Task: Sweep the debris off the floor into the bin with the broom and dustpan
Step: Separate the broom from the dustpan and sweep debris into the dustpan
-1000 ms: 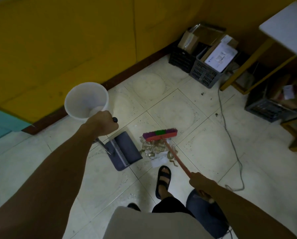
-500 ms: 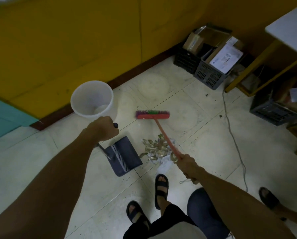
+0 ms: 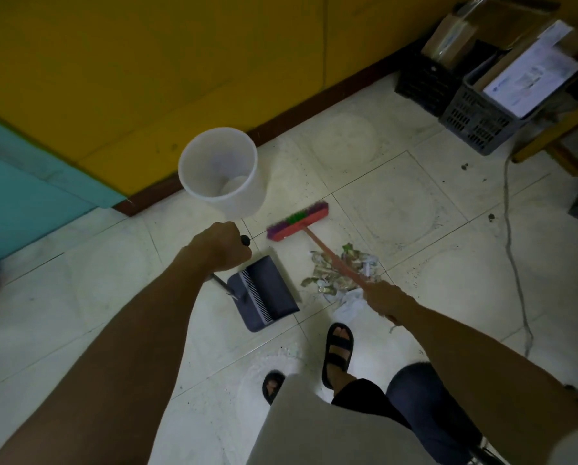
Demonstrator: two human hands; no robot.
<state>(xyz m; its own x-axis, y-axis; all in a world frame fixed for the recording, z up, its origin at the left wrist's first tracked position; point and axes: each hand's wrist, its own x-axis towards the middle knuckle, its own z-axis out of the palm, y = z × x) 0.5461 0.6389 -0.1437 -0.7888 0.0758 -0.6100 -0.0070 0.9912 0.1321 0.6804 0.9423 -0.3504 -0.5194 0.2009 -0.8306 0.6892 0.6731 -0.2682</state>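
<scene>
2 hands gripping | left hand [image 3: 222, 250] fist curled round dustpan [image 3: 270, 281] handle | right hand [image 3: 383, 297] wrapped round broom [image 3: 297, 221] stick | debris [image 3: 324, 280] piled just right of dustpan, under stick | bin [image 3: 247, 199] upright beyond

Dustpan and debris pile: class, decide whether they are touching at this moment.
Apart. The head view shows a strip of bare floor between the dustpan and the debris pile.

Left hand [image 3: 218, 248], right hand [image 3: 383, 297], both fisted
</scene>
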